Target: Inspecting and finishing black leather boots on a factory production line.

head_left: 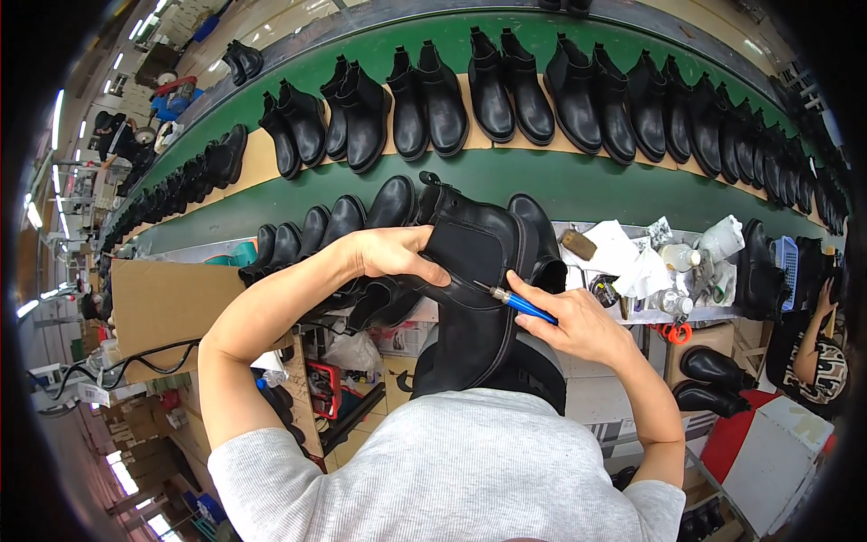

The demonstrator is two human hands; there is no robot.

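Observation:
A black Chelsea boot (pixel 470 335) is held upright in front of my chest, with its black elastic side panel facing me. My left hand (pixel 403 254) is closed round the boot's upper on the left, its thumb pressed on the leather beside the panel. In my right hand (pixel 578 323), pinched between thumb and fingers, is a slim blue-handled tool (pixel 527 305) with a metal collar and a thin pointed tip. That tip lies at the lower part of the elastic panel, near its stitched edge; whether it touches cannot be made out.
Pairs of black boots (pixel 430 101) line the green conveyor (pixel 623 188) ahead. More boots (pixel 346 217) stand at left, beside a cardboard box (pixel 172 303). At right are white cloths (pixel 643 275), clear bottles (pixel 679 256), orange-handled scissors (pixel 675 333) and a blue basket (pixel 788 262). Another person (pixel 813 357) works far right.

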